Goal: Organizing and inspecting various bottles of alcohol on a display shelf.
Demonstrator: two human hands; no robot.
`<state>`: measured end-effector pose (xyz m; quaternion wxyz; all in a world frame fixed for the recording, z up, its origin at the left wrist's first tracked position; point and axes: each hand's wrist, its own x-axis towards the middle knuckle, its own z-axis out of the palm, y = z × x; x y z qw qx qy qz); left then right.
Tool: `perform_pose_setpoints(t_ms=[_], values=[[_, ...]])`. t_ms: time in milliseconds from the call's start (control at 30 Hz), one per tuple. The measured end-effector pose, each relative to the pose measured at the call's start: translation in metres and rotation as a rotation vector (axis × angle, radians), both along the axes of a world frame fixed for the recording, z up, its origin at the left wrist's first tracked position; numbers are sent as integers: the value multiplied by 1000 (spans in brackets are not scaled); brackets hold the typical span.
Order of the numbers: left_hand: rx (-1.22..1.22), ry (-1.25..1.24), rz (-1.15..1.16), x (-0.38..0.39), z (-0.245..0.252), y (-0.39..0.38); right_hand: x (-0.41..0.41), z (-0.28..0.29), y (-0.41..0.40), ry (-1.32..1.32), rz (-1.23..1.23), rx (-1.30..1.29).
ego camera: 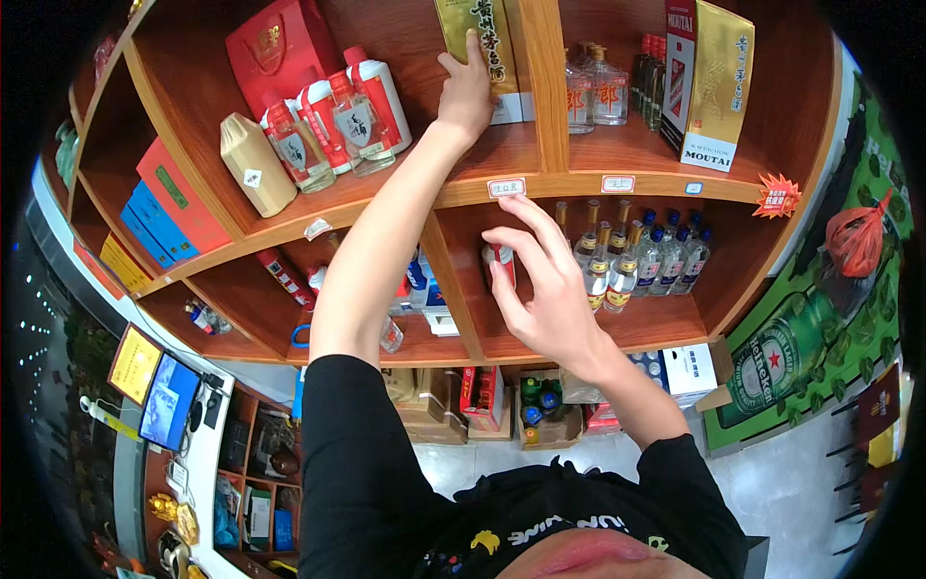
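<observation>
My left hand (465, 90) reaches up to a gold liquor box (499, 54) standing on the upper shelf. One finger lies up along the box's front and another sticks out to the left. The remaining fingers are hidden, so I cannot tell whether they grip the box. Lower down, my right hand (546, 289) is raised in front of the lower compartment with its fingers curved, apart and holding nothing. Behind those fingers shows a small red and white container (500, 262), partly covered. Clear glass bottles (623, 268) with yellow labels stand right of this hand.
Red-capped bottles (354, 119) and a tan wrapped bottle (258, 165) stand on the upper left shelf. A second gold box (716, 87) is at the upper right. Cartons (427, 405) and an open bottle box (551, 427) sit on the floor. A monitor (170, 402) stands at lower left.
</observation>
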<state>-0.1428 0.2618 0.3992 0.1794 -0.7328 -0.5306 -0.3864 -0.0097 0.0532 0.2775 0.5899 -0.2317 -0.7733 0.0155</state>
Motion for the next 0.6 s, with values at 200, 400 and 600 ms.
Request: perform_pose_setpoints(t_ms=[200, 400, 600], values=[[33, 37, 93, 7, -2, -8, 3, -4, -13, -10, 44, -13], [520, -2, 188, -35, -28, -121, 30, -49, -30, 37, 31, -93], [410, -35, 638, -102, -37, -88, 71, -117, -59, 133, -170, -515]])
